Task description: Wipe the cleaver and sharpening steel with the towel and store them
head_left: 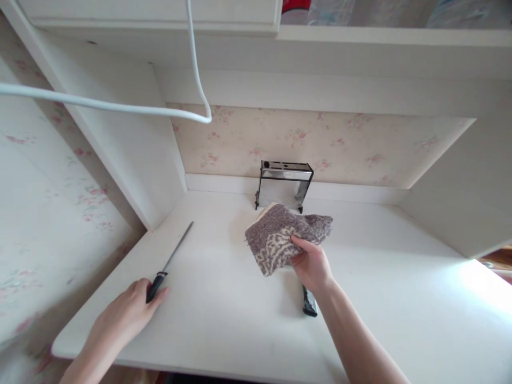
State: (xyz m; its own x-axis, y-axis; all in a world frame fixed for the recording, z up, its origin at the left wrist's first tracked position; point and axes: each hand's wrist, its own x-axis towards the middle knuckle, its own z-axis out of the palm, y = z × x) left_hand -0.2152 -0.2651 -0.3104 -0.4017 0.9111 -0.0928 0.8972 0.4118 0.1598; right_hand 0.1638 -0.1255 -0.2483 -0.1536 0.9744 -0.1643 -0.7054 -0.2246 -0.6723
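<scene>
My left hand (130, 306) is closed around the black handle of a honing steel (178, 245) at the left of the white tabletop. Its thin grey rod points away from me and to the right. In my right hand (314, 265) a purple-grey cloth (276, 237) with a cream pattern is pinched between thumb and fingers, above the middle of the table. Below the cloth, beside my right wrist, shows the black and silver end of an object (309, 303); the cloth and hand hide the rest, so its kind is unclear.
A metal box-like frame with black edges (285, 175) stands at the back against the wall. A white cable (120, 105) hangs across the upper left. Overhead runs a white shelf (360, 34), with side panels (120, 133) at both ends of the white table (224, 320).
</scene>
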